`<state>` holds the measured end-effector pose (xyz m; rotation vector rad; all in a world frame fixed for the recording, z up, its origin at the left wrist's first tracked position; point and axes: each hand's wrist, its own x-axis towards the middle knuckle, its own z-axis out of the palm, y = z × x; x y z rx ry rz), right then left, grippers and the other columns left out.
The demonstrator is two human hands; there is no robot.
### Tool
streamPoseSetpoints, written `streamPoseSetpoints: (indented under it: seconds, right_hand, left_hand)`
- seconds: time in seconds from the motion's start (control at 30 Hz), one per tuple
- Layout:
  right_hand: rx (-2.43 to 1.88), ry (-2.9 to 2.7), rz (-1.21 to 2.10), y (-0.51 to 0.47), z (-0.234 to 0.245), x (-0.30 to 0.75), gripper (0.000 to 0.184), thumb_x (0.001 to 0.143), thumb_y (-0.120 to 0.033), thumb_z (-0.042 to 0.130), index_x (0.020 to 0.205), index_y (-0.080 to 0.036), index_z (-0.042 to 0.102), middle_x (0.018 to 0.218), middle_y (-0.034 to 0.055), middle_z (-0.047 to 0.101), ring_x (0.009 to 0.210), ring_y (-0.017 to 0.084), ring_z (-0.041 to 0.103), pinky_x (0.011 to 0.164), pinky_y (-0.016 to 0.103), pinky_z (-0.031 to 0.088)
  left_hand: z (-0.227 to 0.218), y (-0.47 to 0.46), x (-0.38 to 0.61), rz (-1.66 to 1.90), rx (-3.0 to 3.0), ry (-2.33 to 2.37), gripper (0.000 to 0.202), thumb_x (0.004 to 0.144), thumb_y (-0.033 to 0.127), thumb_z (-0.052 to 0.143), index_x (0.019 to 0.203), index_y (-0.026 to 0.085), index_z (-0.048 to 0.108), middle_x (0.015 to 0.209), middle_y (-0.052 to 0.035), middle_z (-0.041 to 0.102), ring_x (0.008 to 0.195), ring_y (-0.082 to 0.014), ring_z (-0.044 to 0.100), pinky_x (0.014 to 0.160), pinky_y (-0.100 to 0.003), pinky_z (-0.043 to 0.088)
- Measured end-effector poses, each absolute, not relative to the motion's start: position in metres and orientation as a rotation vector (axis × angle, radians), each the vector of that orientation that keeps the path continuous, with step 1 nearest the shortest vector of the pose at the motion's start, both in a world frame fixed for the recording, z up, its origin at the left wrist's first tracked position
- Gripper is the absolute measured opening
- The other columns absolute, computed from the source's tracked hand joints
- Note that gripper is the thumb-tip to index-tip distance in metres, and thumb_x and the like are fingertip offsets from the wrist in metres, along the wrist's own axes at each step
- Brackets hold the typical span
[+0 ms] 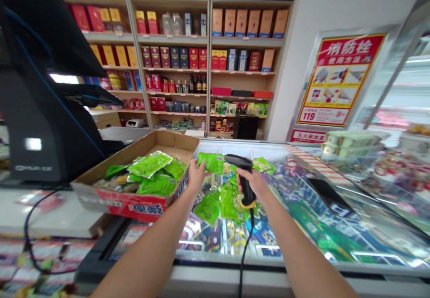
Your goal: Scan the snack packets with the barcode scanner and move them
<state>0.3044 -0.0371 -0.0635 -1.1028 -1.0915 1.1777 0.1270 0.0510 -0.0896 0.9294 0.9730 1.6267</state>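
Observation:
My left hand (196,175) grips a green snack packet (212,163) by its left end, with a printed label patch on the packet's right side. Wrapped round the handle of a black barcode scanner (247,186) is my right hand (253,182). The scanner's head points left at the packet, close to its right edge, and a cable hangs from the handle. Below both hands, several loose green packets (208,206) lie on the glass freezer lid (285,249). More green packets (151,166) are heaped inside an open cardboard box (181,142) left of my hands.
A dark cash register terminal (43,123) stands at the left, its cable (28,240) looping down. A black phone (331,197) lies on the glass at the right, near egg cartons (351,141). Shelves (169,38) of boxed goods line the back wall.

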Motion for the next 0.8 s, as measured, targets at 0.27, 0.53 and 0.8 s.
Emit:
streamPoseSetpoints:
  seconds: [0.27,0.53,0.8]
  right_hand:
    - [-1.120,-1.180,1.139,-0.0355,-0.0686,0.3043,0.030,0.065,-0.043,0.072,0.066,-0.017,0.058,0.047,-0.0020,0.058,0.034,0.012,0.052,0.033,0.023,0.044]
    - [-1.125,-1.177,1.143,-0.0347,-0.0693,0.3056,0.029,0.067,-0.043,0.070,0.069,-0.017,0.058,0.048,-0.0026,0.058,0.034,0.012,0.053,0.033,0.023,0.044]
    - [-1.130,-1.168,1.132,-0.0354,-0.0676,0.3050,0.029,0.067,-0.043,0.070,0.066,-0.017,0.057,0.047,-0.0023,0.057,0.034,0.012,0.052,0.032,0.023,0.044]
  left_hand:
    - [-0.0895,0.0466,0.1287,1.632,0.920,0.965,0.016,0.084,0.008,0.054,0.091,0.018,0.045,0.089,-0.0003,0.059,0.070,-0.0101,0.064,0.059,-0.024,0.059]
    - [-0.0904,0.0463,0.1276,1.606,0.975,1.016,0.014,0.086,0.012,0.054,0.093,0.019,0.043,0.091,-0.0011,0.062,0.077,-0.0119,0.067,0.065,-0.027,0.060]
    - [-0.0902,0.0475,0.1272,1.608,0.961,1.000,0.014,0.085,0.011,0.054,0.093,0.018,0.044,0.091,-0.0006,0.062,0.076,-0.0118,0.067,0.065,-0.027,0.059]
